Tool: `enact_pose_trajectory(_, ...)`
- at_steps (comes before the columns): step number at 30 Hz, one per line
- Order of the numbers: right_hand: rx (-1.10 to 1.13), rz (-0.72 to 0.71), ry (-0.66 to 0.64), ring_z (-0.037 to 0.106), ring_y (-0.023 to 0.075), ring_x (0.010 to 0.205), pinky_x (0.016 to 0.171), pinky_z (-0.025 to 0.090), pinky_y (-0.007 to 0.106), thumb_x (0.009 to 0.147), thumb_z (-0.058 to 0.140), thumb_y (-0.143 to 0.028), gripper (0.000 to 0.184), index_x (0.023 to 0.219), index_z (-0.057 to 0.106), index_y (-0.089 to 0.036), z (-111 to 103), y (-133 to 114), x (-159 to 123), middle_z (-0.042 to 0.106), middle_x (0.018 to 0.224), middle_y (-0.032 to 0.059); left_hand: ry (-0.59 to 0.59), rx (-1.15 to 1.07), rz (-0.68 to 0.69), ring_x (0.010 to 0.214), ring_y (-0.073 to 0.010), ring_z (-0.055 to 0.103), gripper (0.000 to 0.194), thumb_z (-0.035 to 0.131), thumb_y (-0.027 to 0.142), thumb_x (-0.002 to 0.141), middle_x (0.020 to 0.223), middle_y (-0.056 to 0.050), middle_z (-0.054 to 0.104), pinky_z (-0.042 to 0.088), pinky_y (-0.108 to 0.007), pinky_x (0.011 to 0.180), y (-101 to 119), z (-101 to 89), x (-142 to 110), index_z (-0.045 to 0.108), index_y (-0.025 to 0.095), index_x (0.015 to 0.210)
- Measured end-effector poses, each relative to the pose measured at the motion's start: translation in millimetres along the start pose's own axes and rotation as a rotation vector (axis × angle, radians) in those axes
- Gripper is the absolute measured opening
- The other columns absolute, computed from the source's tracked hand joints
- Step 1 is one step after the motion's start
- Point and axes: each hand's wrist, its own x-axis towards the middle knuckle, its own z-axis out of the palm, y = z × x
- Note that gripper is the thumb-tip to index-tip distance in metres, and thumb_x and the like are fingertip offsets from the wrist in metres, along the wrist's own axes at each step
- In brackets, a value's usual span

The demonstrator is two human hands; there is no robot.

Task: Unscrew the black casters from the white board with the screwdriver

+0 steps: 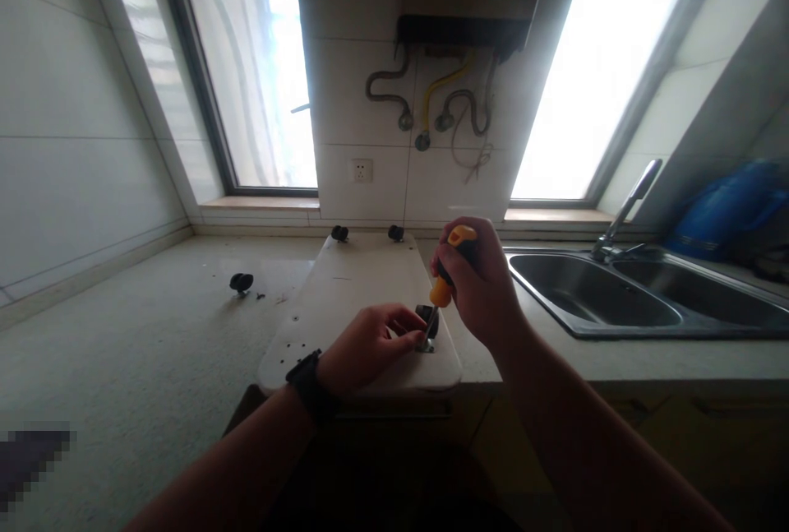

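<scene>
A white board (pixel 363 269) lies on the counter with black caster wheels at its corners. In my right hand (pixel 484 281) is a screwdriver (pixel 441 292) with a yellow and black handle, tilted so its shaft points down at the near right caster wheel (pixel 426 320). My left hand (pixel 379 343) is beside that caster, thumb and fingertips pinched close to the screwdriver's tip; what lies between them is hidden. Two more casters, a left one (pixel 339 233) and a right one (pixel 395 233), stand at the board's far edge. Several small holes mark the near left corner.
A loose caster wheel (pixel 242 283) rests on the counter (pixel 185 367) left of the board, with small dark screws (pixel 260 296) beside it. To the right is a double sink (pixel 579 293) with a tap (pixel 629 207). A blue object (pixel 727 207) stands behind the sink.
</scene>
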Motion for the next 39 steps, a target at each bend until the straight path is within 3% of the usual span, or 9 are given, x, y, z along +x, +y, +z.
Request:
enact_pose_trajectory(14,-0.08,-0.019,0.049,0.052,0.0104,0.064,0.056,0.043,0.028,0.087,0.061,-0.022,0.02,0.104,0.049,-0.025,2,-5,-10,0.052,0.084,-0.0038,0.013,-0.016,0.045,0.087,-0.0201,0.068,0.03,0.064,0.034,0.094,0.107,-0.009,0.077,0.05,-0.031,0.073,3,2.2,2,0.074,0.019,0.118)
enact_pose_trajectory(22,-0.095,-0.046,0.034,0.052,0.0097,0.066,0.058,0.044,0.028,0.09,0.06,-0.023,0.019,0.104,0.049,-0.027,6,-9,-10,0.051,0.091,-0.0028,0.056,-0.006,0.152,0.087,-0.0191,0.067,0.022,0.067,0.033,0.093,0.101,-0.009,0.072,0.052,-0.029,0.073,3,4.5,11,0.079,0.018,0.105)
enact_pose_trajectory(30,-0.12,-0.024,0.001,0.051,0.009,0.063,0.055,0.041,0.028,0.09,0.06,-0.026,0.02,0.105,0.047,-0.027,8,-2,-9,0.049,0.089,-0.0033,0.078,0.002,0.15,0.081,-0.0162,0.066,0.02,0.068,0.031,0.093,0.103,-0.007,0.072,0.05,-0.027,0.07,-4,3.9,8,0.079,0.02,0.106)
enact_pose_trajectory(35,-0.273,0.047,0.043,0.047,0.0106,0.063,0.057,0.041,0.029,0.086,0.066,-0.036,0.029,0.101,0.044,-0.026,7,-3,-2,0.047,0.079,-0.0053,0.074,0.0,0.13,0.08,-0.0163,0.065,0.023,0.067,0.034,0.094,0.102,-0.007,0.072,0.049,-0.027,0.068,-5,3.4,8,0.078,0.02,0.108)
enact_pose_trajectory(39,-0.536,0.081,-0.029,0.042,0.0102,0.063,0.057,0.038,0.029,0.077,0.076,-0.047,0.042,0.085,0.041,-0.025,4,-12,6,0.047,0.073,-0.0056,0.066,-0.021,0.111,0.082,-0.0173,0.065,0.026,0.067,0.036,0.094,0.102,-0.008,0.071,0.048,-0.028,0.068,-6,3.8,8,0.078,0.019,0.109)
